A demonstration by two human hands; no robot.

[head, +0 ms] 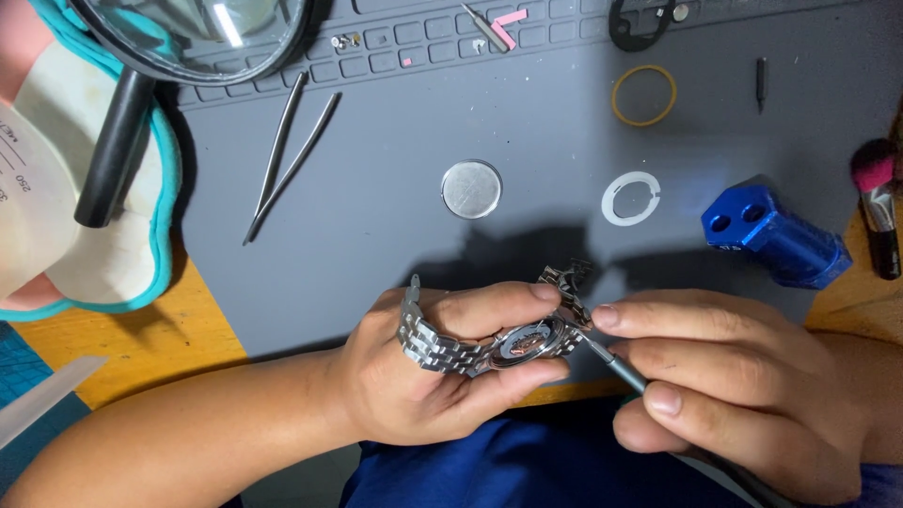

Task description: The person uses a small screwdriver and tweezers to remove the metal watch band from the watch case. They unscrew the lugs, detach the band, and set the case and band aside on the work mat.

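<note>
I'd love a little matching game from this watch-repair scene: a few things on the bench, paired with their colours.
Things:
1. block with two holes
2. rubber ring
3. flat ring
4. brush tip

Colours:
A. white
B. pink
C. blue
D. yellow

Pairs: 1-C, 2-D, 3-A, 4-B

From my remote seat, the magnifying glass (193, 38) is cut off by the top edge. Right of it, the small parts in the mat's tray slots (414, 42) are too small to tell. The makeup brush (878, 202), far right of the magnifying glass, runs off the frame. My fingers hide part of the watch (508, 343).
</note>
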